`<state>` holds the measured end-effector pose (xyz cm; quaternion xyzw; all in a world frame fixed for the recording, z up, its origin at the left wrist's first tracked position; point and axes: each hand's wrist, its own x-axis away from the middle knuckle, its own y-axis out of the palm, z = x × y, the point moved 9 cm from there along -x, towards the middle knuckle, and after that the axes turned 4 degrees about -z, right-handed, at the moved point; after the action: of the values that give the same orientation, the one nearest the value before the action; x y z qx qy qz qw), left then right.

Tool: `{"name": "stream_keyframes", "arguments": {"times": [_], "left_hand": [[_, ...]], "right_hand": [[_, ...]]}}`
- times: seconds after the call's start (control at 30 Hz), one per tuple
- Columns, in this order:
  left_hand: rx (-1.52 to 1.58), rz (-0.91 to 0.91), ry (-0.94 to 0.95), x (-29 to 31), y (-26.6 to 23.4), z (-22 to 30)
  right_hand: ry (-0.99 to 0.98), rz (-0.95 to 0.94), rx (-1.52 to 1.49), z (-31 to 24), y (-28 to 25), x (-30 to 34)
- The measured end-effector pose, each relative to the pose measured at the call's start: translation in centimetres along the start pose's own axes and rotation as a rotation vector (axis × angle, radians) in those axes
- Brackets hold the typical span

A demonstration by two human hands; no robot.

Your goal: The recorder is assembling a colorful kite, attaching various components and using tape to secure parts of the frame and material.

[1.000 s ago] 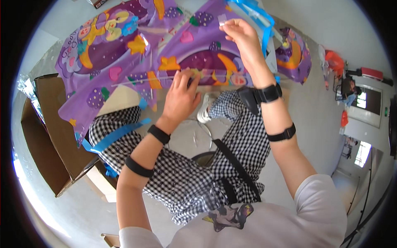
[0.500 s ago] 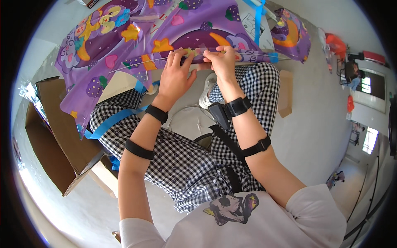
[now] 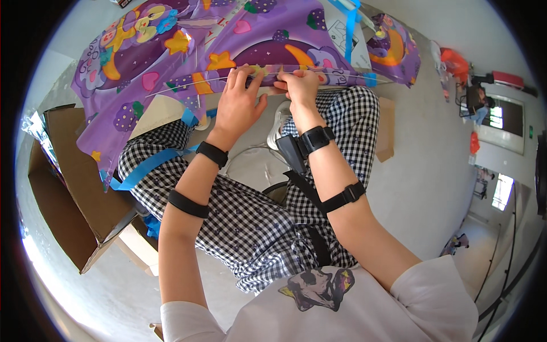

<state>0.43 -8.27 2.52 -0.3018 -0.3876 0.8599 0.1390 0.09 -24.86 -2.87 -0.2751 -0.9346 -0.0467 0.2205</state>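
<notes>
A pale T-shirt (image 3: 342,319) with a printed animal motif filled the nearest part of the view, above black-and-white checked trousers (image 3: 239,233) on spread legs. Black straps circled both wrists and forearms, and a black device (image 3: 292,153) sat at the right wrist. A blue ribbon (image 3: 149,169) lay across the left thigh, and a white shoe (image 3: 276,122) showed between the knees.

Beyond the knees, the left hand (image 3: 236,108) rested its bent fingers on the near edge of a purple cartoon-print sheet (image 3: 250,40), its thumb standing apart; whether it gripped that edge could not be told. Just beside it, the right hand (image 3: 302,88) had its fingertips drawn together at the same edge; what lay between them was hidden. A thin white rod (image 3: 182,85) ran along this edge, passing under the hands.

To the left stood an open brown cardboard box (image 3: 85,171). Right of the sheet, another blue ribbon (image 3: 350,34) crossed a white paper with line drawings (image 3: 360,54), next to a smaller purple printed piece (image 3: 393,54). Farther right was a red bag (image 3: 454,62).
</notes>
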Motion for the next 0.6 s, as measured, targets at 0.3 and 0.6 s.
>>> {"name": "stream_keyframes", "arguments": {"times": [0.3, 0.6], "left_hand": [[-0.004, 0.017, -0.008, 0.1, -0.2, 0.0], [0.008, 0.022, -0.007, 0.1, -0.2, 0.0]], "right_hand": [[-0.015, 0.068, 0.115, -0.4, 0.0, -0.1], [-0.06, 0.047, 0.205, -1.0, 0.5, -1.3]]}}
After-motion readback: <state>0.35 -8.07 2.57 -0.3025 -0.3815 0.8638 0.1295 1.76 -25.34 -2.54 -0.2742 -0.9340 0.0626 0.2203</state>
